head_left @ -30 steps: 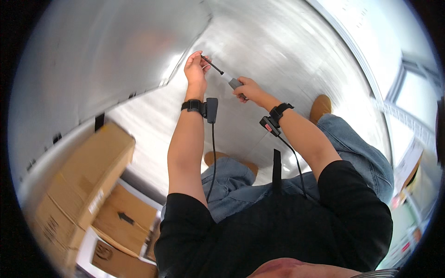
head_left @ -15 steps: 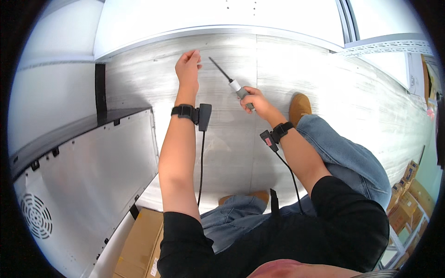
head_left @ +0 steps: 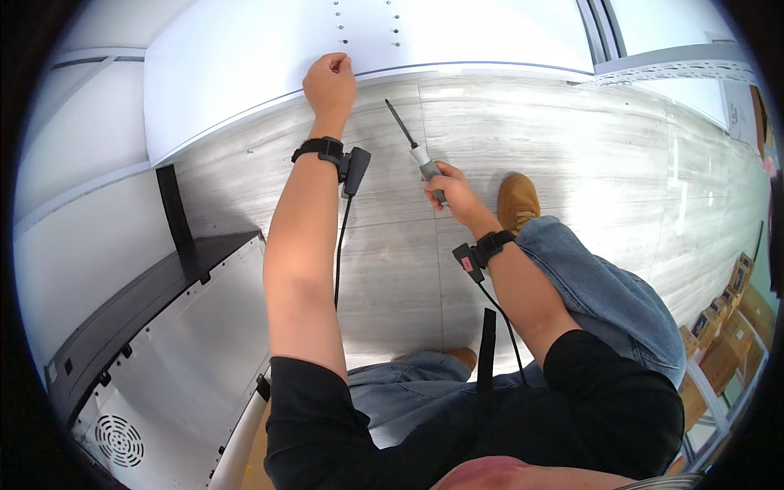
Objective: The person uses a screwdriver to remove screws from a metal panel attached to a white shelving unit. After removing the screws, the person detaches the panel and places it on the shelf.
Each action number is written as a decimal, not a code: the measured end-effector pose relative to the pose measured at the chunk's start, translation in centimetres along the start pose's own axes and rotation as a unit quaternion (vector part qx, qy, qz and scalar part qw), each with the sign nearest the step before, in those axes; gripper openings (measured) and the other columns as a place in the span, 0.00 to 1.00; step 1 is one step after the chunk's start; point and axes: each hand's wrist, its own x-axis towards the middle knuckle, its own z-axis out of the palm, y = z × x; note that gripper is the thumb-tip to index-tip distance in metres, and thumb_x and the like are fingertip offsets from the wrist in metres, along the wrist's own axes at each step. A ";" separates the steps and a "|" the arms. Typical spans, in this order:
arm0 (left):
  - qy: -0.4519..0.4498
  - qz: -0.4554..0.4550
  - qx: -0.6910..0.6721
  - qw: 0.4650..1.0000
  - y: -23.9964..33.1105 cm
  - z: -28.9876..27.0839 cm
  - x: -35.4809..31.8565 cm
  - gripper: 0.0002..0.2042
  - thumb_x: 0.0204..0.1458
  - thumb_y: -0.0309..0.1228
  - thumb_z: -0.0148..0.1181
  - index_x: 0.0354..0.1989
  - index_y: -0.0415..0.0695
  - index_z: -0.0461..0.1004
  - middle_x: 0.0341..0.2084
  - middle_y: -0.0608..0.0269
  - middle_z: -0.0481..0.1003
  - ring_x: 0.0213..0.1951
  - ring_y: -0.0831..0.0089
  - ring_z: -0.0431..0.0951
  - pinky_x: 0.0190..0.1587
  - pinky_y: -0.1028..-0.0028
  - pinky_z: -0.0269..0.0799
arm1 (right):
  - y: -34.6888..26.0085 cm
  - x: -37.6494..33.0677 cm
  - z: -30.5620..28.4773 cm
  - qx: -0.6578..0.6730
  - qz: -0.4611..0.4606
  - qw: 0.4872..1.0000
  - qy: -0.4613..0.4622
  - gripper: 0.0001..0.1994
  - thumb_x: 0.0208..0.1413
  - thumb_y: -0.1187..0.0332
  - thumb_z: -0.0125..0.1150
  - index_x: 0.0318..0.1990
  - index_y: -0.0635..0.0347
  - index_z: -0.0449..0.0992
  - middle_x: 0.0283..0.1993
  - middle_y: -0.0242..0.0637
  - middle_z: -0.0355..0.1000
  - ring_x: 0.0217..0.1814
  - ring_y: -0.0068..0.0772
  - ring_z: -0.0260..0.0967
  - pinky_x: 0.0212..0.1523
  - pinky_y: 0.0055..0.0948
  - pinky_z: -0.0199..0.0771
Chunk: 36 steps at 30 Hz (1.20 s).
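My left hand [head_left: 329,83] is closed into a fist at the lower edge of a large white panel [head_left: 245,57] that has several small holes near its top; whether it pinches something small I cannot tell. My right hand [head_left: 447,186] grips the grey handle of a screwdriver [head_left: 408,139], its dark shaft pointing up and left toward the panel's edge, the tip a little short of it. Both wrists carry black bands with small sensor boxes and cables running down my forearms.
A grey wood-look floor [head_left: 572,131] lies below. A white metal casing [head_left: 163,359] with a round vent grille and a black strip stands at the lower left. My jeans and a tan boot [head_left: 518,200] are at the right. Cardboard boxes [head_left: 727,327] line the far right edge.
My view has swung so the white panel now fills the top. My left hand has reached the panel's edge, and the screwdriver in my right hand has followed toward it.
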 end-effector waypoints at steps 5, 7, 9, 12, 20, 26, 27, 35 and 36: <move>0.016 0.031 0.035 0.999 -0.6 0.8 0.4 0.07 0.48 0.31 0.59 0.34 0.44 0.79 0.28 0.63 0.76 0.31 0.68 0.76 0.36 0.70 0.71 | -0.5 -0.3 0.1 -0.007 0.004 1.000 0.009 0.09 0.42 0.71 0.53 0.33 0.60 0.67 0.20 0.33 0.63 0.18 0.24 0.58 0.19 0.25 0.55; 0.013 0.028 0.035 0.999 -0.4 0.8 0.3 0.08 0.48 0.30 0.59 0.36 0.45 0.79 0.28 0.62 0.76 0.31 0.68 0.76 0.35 0.70 0.71 | -0.6 -0.2 0.2 0.001 -0.009 1.000 0.007 0.08 0.42 0.72 0.52 0.33 0.61 0.67 0.20 0.34 0.63 0.17 0.24 0.57 0.18 0.25 0.55; 0.017 0.048 0.040 0.998 -0.8 0.6 0.4 0.09 0.48 0.29 0.60 0.38 0.45 0.78 0.27 0.62 0.76 0.30 0.68 0.75 0.35 0.70 0.71 | -0.5 -0.4 0.4 -0.012 -0.006 1.000 0.010 0.09 0.42 0.72 0.51 0.33 0.61 0.67 0.20 0.34 0.63 0.17 0.24 0.57 0.18 0.25 0.54; 0.000 0.022 -0.015 1.000 -1.8 -0.4 -0.1 0.10 0.48 0.28 0.60 0.40 0.44 0.78 0.27 0.63 0.75 0.29 0.71 0.75 0.34 0.72 0.70 | -0.1 -0.6 0.7 -0.030 -0.005 0.999 0.008 0.09 0.42 0.72 0.51 0.33 0.62 0.67 0.20 0.34 0.63 0.17 0.24 0.57 0.18 0.25 0.54; 0.062 -0.368 -0.386 0.844 -10.6 -6.8 -13.1 0.12 0.56 0.34 0.53 0.44 0.41 0.70 0.32 0.59 0.74 0.29 0.69 0.76 0.30 0.73 0.73 | 4.1 -0.5 7.5 -0.160 0.060 0.982 -0.074 0.10 0.45 0.68 0.55 0.34 0.62 0.67 0.21 0.33 0.64 0.19 0.24 0.60 0.19 0.26 0.58; 0.090 -0.461 -0.389 0.792 -12.3 -14.7 -21.5 0.11 0.62 0.30 0.41 0.47 0.41 0.68 0.35 0.56 0.76 0.29 0.67 0.79 0.29 0.74 0.75 | 7.3 -3.4 13.5 -0.357 0.145 0.910 -0.155 0.11 0.47 0.66 0.57 0.38 0.58 0.68 0.24 0.31 0.66 0.21 0.22 0.64 0.21 0.24 0.62; 0.092 -0.468 -0.408 0.779 -13.3 -16.6 -22.6 0.11 0.61 0.29 0.41 0.47 0.40 0.67 0.35 0.57 0.76 0.31 0.67 0.79 0.29 0.75 0.75 | 7.8 -4.0 14.6 -0.371 0.160 0.899 -0.169 0.12 0.48 0.65 0.57 0.39 0.58 0.68 0.25 0.31 0.66 0.22 0.22 0.65 0.21 0.23 0.62; 0.194 -0.534 -0.420 0.708 -14.9 -24.3 -31.7 0.12 0.62 0.32 0.42 0.48 0.40 0.66 0.38 0.60 0.75 0.36 0.67 0.78 0.34 0.74 0.74 | 9.8 -7.3 19.5 -0.454 0.239 0.810 -0.283 0.16 0.53 0.58 0.55 0.45 0.56 0.67 0.30 0.31 0.67 0.25 0.24 0.67 0.24 0.25 0.64; 0.204 -0.533 -0.428 0.701 -15.3 -23.8 -31.8 0.12 0.62 0.32 0.42 0.49 0.40 0.66 0.38 0.60 0.75 0.36 0.67 0.78 0.34 0.74 0.74 | 9.9 -6.4 19.2 -0.443 0.246 0.814 -0.284 0.17 0.53 0.58 0.54 0.47 0.56 0.66 0.31 0.32 0.67 0.26 0.24 0.67 0.25 0.25 0.64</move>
